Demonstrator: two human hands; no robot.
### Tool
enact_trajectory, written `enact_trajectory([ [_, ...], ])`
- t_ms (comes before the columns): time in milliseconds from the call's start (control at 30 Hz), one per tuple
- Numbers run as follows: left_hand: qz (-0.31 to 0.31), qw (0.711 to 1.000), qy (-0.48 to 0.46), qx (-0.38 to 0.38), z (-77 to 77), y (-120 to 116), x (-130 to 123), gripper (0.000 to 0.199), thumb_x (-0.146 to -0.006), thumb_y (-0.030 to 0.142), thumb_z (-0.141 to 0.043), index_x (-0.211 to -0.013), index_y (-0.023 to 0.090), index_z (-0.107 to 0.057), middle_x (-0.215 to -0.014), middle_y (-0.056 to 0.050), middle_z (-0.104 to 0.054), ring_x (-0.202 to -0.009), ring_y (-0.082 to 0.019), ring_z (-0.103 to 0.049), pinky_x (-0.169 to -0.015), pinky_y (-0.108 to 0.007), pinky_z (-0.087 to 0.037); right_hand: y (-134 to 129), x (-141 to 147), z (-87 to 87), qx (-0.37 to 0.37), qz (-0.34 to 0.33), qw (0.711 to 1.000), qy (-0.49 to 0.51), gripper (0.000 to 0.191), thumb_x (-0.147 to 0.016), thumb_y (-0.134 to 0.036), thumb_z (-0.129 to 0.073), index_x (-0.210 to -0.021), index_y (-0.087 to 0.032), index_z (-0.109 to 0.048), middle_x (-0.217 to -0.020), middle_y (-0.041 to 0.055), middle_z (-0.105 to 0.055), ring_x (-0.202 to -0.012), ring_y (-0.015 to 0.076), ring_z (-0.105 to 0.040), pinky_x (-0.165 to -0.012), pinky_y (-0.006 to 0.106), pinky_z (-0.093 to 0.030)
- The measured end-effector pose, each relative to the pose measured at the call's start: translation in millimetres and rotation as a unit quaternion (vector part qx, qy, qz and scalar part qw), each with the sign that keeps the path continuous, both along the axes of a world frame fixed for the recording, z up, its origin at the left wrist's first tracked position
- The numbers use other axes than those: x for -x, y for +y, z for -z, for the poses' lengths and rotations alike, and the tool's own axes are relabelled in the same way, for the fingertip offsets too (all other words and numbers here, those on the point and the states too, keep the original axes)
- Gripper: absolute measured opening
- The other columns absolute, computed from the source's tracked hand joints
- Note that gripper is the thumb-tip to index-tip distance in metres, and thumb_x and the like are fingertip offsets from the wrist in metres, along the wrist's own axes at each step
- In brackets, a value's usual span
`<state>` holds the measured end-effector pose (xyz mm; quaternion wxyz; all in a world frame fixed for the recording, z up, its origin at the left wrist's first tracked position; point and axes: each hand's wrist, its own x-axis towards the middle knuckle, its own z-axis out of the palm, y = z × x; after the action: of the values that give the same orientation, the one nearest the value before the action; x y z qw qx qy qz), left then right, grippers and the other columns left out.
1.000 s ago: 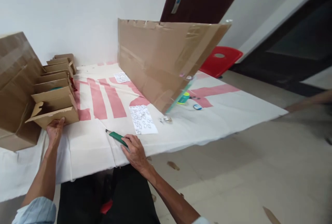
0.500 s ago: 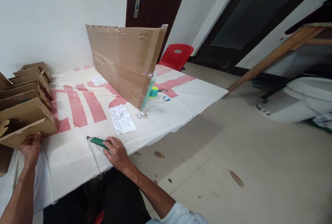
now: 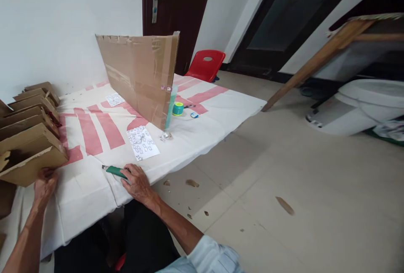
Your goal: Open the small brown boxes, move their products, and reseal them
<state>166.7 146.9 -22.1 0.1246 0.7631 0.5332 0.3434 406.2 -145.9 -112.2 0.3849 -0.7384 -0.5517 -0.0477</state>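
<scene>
My right hand (image 3: 138,183) rests on the near edge of the table, closed around a green utility knife (image 3: 113,171). The knife lies low over the cloth, its tip pointing left. At the left, my left hand (image 3: 46,185) has its fingers curled against the lower front edge of a divided cardboard box (image 3: 34,165); the fingertips are partly hidden. Beyond the knife lies a white sheet with small printed shapes (image 3: 142,143). A large cardboard panel (image 3: 139,75) stands upright farther back.
A teal tub (image 3: 178,108), a blue-and-white tape roll (image 3: 194,115) and a small clear packet (image 3: 166,137) sit right of the panel. A red chair (image 3: 206,65) stands behind the table. Cardboard scraps (image 3: 284,205) litter the floor, near a white bucket (image 3: 356,104).
My left hand has shifted slightly right along the box edge, and its thumb no longer shows on the front panel. The right hand keeps the knife. The whole view has shifted a little.
</scene>
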Motion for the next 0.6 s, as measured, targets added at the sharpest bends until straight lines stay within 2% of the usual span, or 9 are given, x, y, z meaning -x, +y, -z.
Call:
enact_trajectory([
  [100,0.018,0.998,0.03,0.045,0.2,-11.1,1.0,0.037,-0.061,0.044,-0.07,-0.089,0.025,-0.054,-0.084,-0.006,-0.076,-0.086,-0.035,-0.074,-0.08,-0.049,-0.061,0.9,-0.1,-1.5,0.002,0.001,1.0,0.0,0.028,-0.091,-0.02,-0.071,-0.119,-0.023,-0.07,-0.119,0.0088,-0.067,-0.108,0.0262,-0.06,-0.093,0.041,-0.048],
  [233,0.051,0.996,0.036,0.057,6.7,-35.2,-0.4,0.036,-0.063,0.047,-0.066,-0.091,0.024,-0.061,-0.097,-0.012,-0.078,-0.096,-0.039,-0.073,-0.093,-0.056,-0.059,2.1,-0.2,-3.1,0.002,0.006,1.0,-0.001,0.026,-0.091,-0.02,-0.071,-0.117,-0.023,-0.07,-0.117,0.0082,-0.067,-0.106,0.0253,-0.059,-0.093,0.04,-0.048],
  [400,0.087,0.992,0.027,0.083,23.4,-73.6,2.4,0.054,-0.067,0.061,-0.062,-0.102,0.021,-0.072,-0.115,-0.015,-0.08,-0.081,-0.035,-0.072,-0.088,-0.058,-0.06,2.6,0.3,-2.7,-0.003,0.005,1.0,-0.004,0.026,-0.091,-0.02,-0.071,-0.116,-0.023,-0.07,-0.115,0.0076,-0.067,-0.106,0.0247,-0.06,-0.092,0.039,-0.048],
  [467,0.092,0.992,0.008,0.09,30.5,-89.8,5.1,0.054,-0.068,0.061,-0.064,-0.102,0.021,-0.074,-0.113,-0.015,-0.08,-0.086,-0.037,-0.074,-0.089,-0.057,-0.061,2.1,1.2,-1.7,-0.008,0.006,1.0,-0.005,0.027,-0.09,-0.019,-0.071,-0.117,-0.023,-0.07,-0.114,0.0075,-0.068,-0.105,0.0247,-0.06,-0.093,0.039,-0.049],
  [600,0.124,0.989,-0.027,0.071,43.9,-119.8,12.2,0.041,-0.072,0.055,-0.065,-0.097,0.024,-0.076,-0.111,-0.013,-0.081,-0.105,-0.038,-0.075,-0.1,-0.055,-0.059,0.1,3.8,3.8,-0.026,0.006,1.0,-0.004,0.029,-0.089,-0.015,-0.069,-0.117,-0.022,-0.07,-0.113,0.0088,-0.069,-0.103,0.0261,-0.062,-0.092,0.041,-0.051],
])
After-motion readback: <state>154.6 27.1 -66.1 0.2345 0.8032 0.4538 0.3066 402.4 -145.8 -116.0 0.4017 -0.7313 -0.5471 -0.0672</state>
